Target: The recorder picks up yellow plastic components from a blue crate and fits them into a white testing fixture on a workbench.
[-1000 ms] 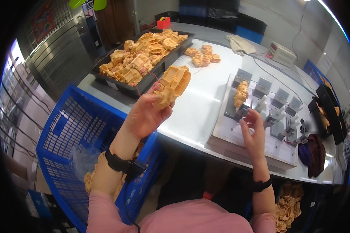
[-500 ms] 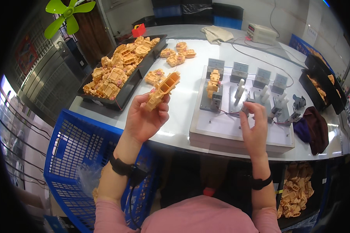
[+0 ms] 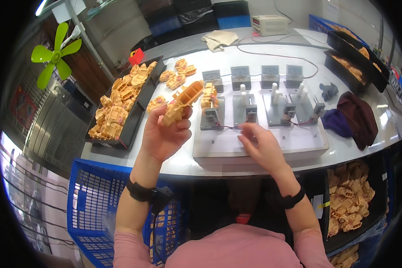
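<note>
My left hand (image 3: 165,136) is closed round a tan moulded plastic housing (image 3: 188,96), held raised and tilted above the table with its open cavities showing. My right hand (image 3: 264,147) is over the front of a white test fixture board (image 3: 223,146), just before the metal block (image 3: 251,112) of its second station. Its thumb and forefinger are apart, and I see nothing between them. A similar tan housing (image 3: 208,95) sits on the leftmost station, below a small panel meter (image 3: 212,77). White pegs (image 3: 243,96) stand upright on the other stations.
Left stands a black tray (image 3: 140,107) heaped with tan housings, above a blue basket (image 3: 89,192). Loose housings (image 3: 176,80) lie beside the tray. A dark cloth (image 3: 357,118) and black bins (image 3: 344,67) are at right. Wires (image 3: 290,57) cross the tabletop behind the fixture.
The view has shifted, and the fixture now appears further left. My right hand has moved left, toward the second station. The left hand still holds the housing.
</note>
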`<state>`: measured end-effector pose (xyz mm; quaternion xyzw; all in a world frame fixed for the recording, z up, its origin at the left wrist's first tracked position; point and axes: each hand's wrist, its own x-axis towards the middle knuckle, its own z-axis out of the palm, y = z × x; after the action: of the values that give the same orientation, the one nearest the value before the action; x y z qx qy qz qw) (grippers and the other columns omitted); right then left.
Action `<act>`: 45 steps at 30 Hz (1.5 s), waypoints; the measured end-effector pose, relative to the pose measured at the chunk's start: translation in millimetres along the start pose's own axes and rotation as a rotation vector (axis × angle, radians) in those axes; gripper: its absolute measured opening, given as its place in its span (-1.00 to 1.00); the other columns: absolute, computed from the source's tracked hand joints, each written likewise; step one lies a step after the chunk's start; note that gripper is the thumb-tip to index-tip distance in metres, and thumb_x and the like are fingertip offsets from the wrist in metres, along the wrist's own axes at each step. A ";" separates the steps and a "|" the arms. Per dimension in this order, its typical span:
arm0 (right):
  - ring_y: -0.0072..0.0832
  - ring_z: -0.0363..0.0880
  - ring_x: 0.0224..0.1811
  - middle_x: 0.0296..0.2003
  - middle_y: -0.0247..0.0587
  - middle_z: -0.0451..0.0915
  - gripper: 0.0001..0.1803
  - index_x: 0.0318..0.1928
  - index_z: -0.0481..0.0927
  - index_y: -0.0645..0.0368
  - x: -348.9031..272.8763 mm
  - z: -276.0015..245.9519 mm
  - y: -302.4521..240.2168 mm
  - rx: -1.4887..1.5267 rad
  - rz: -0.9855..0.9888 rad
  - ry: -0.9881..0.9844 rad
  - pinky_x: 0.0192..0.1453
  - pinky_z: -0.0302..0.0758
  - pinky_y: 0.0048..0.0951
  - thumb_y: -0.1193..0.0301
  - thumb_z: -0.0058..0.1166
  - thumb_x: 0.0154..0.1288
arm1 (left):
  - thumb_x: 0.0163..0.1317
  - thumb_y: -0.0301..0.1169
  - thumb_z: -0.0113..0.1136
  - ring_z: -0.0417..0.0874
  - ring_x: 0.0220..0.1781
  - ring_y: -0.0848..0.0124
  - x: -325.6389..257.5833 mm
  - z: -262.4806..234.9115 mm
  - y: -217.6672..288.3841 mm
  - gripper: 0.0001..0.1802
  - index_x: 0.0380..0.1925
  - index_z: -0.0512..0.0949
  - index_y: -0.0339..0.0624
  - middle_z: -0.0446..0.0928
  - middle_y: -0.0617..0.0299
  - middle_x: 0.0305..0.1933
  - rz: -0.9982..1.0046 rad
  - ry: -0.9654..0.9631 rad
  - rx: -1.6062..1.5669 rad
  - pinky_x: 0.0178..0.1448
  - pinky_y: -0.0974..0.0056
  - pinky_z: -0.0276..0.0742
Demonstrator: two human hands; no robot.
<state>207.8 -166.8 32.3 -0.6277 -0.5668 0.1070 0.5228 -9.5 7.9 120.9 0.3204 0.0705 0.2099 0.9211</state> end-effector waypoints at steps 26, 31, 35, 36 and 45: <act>-0.45 0.63 -0.22 -0.22 -0.19 0.65 -0.68 0.04 0.62 0.21 1.4 -16.5 6.7 0.285 -0.086 0.217 -0.04 0.58 -0.43 0.37 0.31 0.33 | 0.40 0.11 0.17 0.72 0.04 0.19 140.1 66.1 -16.3 -0.22 0.34 0.32 -0.28 0.63 -0.10 0.11 0.199 0.225 1.990 0.05 0.22 0.62; -0.45 0.63 -0.22 -0.21 -0.19 0.65 -0.66 0.04 0.62 0.20 0.3 -17.4 7.8 0.292 -0.074 0.211 -0.04 0.58 -0.43 0.36 0.32 0.32 | 0.44 0.18 0.04 0.68 0.17 0.06 138.6 61.0 -41.2 -0.23 0.35 0.35 -0.25 0.60 -0.07 0.19 0.169 0.099 2.252 0.20 0.14 0.56; -0.47 0.63 -0.23 -0.21 -0.19 0.66 -0.64 0.05 0.62 0.21 1.2 -16.9 6.0 0.283 -0.067 0.216 -0.07 0.59 -0.43 0.37 0.34 0.30 | 0.52 0.11 -0.19 0.69 0.12 0.03 144.6 58.9 -41.0 -0.36 0.31 0.40 -0.15 0.68 -0.03 0.04 0.051 -0.092 2.169 0.19 0.04 0.53; -0.47 0.64 -0.23 -0.20 -0.19 0.66 -0.64 0.06 0.62 0.21 0.9 -16.0 6.2 0.281 -0.031 0.209 -0.07 0.60 -0.43 0.37 0.34 0.30 | 0.55 0.06 -0.23 0.70 0.09 0.06 145.6 58.8 -38.4 -0.43 0.27 0.43 -0.10 0.71 0.00 -0.05 -0.105 -0.156 2.106 0.17 0.03 0.52; -0.46 0.48 0.24 0.17 -0.21 0.52 -0.63 0.28 0.46 0.22 1.6 -7.6 52.0 0.348 -0.021 0.367 0.40 0.36 -0.41 0.46 0.06 0.53 | 0.55 0.03 0.00 0.69 0.04 0.22 25.1 32.8 24.8 -0.38 0.42 0.39 -0.11 0.64 -0.03 0.08 0.570 -0.052 1.911 0.10 0.23 0.63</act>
<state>245.1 -159.7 -4.2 -0.5310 -0.4421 0.0819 0.7182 13.3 17.8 162.2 0.9366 0.1100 0.2711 0.1928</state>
